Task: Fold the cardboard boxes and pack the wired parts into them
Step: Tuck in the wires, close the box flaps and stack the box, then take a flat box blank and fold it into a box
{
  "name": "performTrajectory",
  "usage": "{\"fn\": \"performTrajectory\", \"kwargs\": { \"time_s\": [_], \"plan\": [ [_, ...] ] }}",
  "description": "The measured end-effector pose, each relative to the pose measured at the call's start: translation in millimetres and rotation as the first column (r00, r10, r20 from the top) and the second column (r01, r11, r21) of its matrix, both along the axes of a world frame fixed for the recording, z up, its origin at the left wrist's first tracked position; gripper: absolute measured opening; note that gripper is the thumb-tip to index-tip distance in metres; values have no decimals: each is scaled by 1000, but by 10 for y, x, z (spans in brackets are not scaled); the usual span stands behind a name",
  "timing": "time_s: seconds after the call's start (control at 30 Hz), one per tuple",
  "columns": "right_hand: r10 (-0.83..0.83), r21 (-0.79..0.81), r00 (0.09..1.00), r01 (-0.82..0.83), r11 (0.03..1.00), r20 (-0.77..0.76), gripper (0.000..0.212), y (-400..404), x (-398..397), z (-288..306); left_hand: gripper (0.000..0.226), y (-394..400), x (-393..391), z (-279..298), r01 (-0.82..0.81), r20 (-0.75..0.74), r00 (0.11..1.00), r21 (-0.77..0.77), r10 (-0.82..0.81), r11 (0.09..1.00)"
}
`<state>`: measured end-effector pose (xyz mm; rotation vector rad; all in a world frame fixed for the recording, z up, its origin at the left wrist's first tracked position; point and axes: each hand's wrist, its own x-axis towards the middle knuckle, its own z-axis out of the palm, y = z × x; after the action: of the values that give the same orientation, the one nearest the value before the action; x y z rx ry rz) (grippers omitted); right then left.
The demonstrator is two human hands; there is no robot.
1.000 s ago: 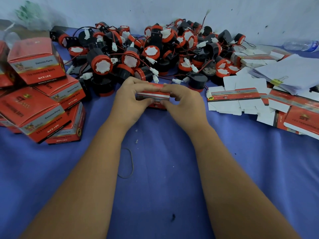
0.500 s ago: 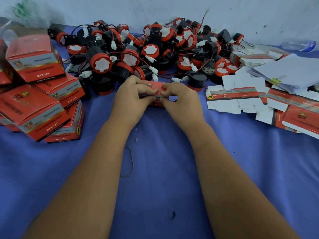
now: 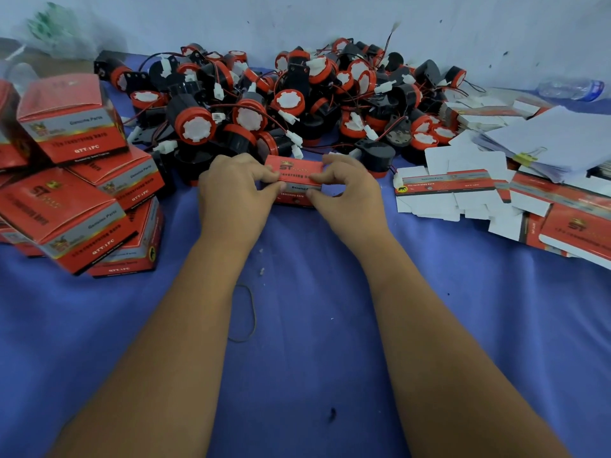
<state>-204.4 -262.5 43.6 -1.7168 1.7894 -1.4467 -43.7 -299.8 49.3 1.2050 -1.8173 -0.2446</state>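
Note:
A small red cardboard box (image 3: 296, 181) sits on the blue cloth in the middle, its printed top facing me. My left hand (image 3: 233, 196) grips its left end with thumb and fingers curled onto it. My right hand (image 3: 347, 193) pinches its right end the same way. Behind the box lies a heap of black-and-red wired parts (image 3: 284, 104) with white connectors. Whether a part is inside the box is hidden.
Several folded red boxes (image 3: 76, 180) are stacked at the left. Flat unfolded box blanks (image 3: 456, 190) and a clipped stack of white sheets (image 3: 555, 140) lie at the right. A rubber band (image 3: 246, 314) lies on the blue cloth (image 3: 297, 358). A plastic bottle (image 3: 568, 89) lies by the wall.
The box's red top panel has come up and now faces me more fully. Both hands have stayed at its ends, with the fingers shifted slightly.

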Motion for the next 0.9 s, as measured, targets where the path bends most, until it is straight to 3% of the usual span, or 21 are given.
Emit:
{"fn": "performTrajectory", "kwargs": {
  "time_s": [0.13,0.27,0.37,0.47,0.6,0.73,0.83,0.9],
  "plan": [
    [97,119,989,-110,987,108,21,40,0,40,18,44,24,52,42,-90,995,63,-36,997],
    [118,63,990,-123,990,77,26,98,80,103,19,95,-12,124,-85,124,988,-71,93,994],
    [279,84,958,-284,955,66,23,142,264,182,23,192,-97,194,-90,123,986,-171,112,981],
    [437,183,858,-491,852,269,30,153,375,226,28,256,-152,236,-38,101,993,-227,62,973],
    [378,168,795,-503,848,475,36,103,313,168,25,292,-228,243,55,80,996,-299,-32,953],
    [295,133,828,-400,907,477,33,98,320,118,25,345,-414,136,270,-174,944,-84,-281,959],
    [153,106,786,-267,958,599,32,55,275,159,27,214,-397,65,251,-392,906,192,-160,949],
    [-18,138,830,-71,988,557,31,41,210,172,27,84,-319,55,193,-504,864,367,20,910]
  ]
}}
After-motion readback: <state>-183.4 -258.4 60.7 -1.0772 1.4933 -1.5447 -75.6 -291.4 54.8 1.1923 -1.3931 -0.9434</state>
